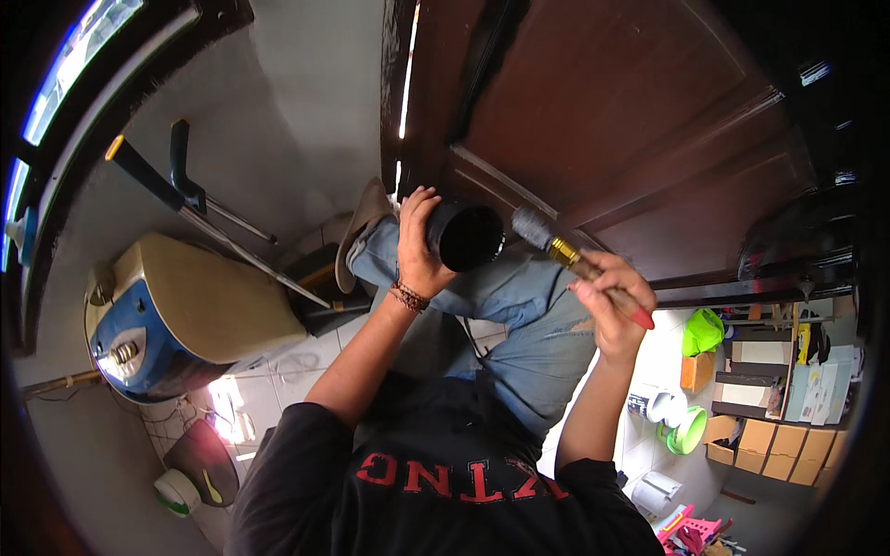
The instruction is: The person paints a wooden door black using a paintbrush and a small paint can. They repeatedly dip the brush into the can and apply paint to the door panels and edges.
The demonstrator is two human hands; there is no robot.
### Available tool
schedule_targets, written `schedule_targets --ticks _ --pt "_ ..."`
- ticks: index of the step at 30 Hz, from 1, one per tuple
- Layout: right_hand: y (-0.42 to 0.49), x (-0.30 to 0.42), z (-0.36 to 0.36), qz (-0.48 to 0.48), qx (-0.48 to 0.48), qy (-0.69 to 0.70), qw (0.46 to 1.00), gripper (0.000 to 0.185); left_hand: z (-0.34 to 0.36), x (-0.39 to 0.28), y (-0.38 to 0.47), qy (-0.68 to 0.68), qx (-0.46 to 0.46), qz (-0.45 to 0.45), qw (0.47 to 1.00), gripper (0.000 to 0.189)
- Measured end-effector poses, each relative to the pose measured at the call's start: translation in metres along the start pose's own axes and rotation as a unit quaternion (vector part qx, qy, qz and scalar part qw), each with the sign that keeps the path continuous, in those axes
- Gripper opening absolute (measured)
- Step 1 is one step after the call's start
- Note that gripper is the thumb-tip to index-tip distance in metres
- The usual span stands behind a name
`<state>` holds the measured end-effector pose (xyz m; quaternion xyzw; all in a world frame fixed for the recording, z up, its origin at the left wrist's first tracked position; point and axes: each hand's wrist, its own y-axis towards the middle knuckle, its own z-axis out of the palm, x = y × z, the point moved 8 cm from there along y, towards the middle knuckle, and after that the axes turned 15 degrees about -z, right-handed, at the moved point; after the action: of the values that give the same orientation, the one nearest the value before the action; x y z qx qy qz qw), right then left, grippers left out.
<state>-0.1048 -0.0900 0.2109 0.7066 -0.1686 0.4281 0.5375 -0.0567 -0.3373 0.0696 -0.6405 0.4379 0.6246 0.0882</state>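
Observation:
My left hand (pixel 419 243) grips a dark cylindrical container (pixel 469 235) from its side, with its round opening facing me; the inside looks black and its contents cannot be told. My right hand (pixel 613 299) holds a paintbrush (pixel 564 254) by its worn handle with a red end. The brush's bristles look grey and clumped, and they point towards the container, a little apart from its rim. Beyond both hands stands a brown panelled wooden door (pixel 626 132), with darker, glossy areas along parts of its frame and edges.
A blue and beige machine or tank (pixel 201 306) stands at the left, near long-handled tools (pixel 243 243) leaning by the wall. At the right are cardboard boxes (pixel 779 445), a green bucket (pixel 687 431) and a pink basket (pixel 688 528). My jeans-clad legs are below the container.

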Motion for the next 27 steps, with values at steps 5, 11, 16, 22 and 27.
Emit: schedule_targets --ticks 5,11,16,22,27 --pt "0.005 0.036 0.030 -0.090 0.253 -0.128 0.955 0.024 0.006 -0.034 -0.011 -0.017 0.013 0.061 0.998 0.078" --pt "0.010 0.031 0.065 -0.093 0.301 -0.235 0.919 0.026 0.006 -0.057 -0.021 -0.006 0.028 0.080 0.996 0.074" --pt "-0.001 0.009 0.075 -0.024 0.316 -0.220 0.923 0.031 0.007 -0.062 -0.029 -0.011 0.036 0.090 0.995 0.073" --pt "-0.005 0.007 0.063 0.028 0.300 -0.191 0.934 0.021 0.007 -0.062 -0.036 -0.012 0.040 0.083 0.996 0.074" --pt "0.001 0.006 0.057 0.074 0.328 -0.182 0.924 0.020 0.007 -0.050 -0.041 -0.001 0.045 0.073 0.996 0.076"
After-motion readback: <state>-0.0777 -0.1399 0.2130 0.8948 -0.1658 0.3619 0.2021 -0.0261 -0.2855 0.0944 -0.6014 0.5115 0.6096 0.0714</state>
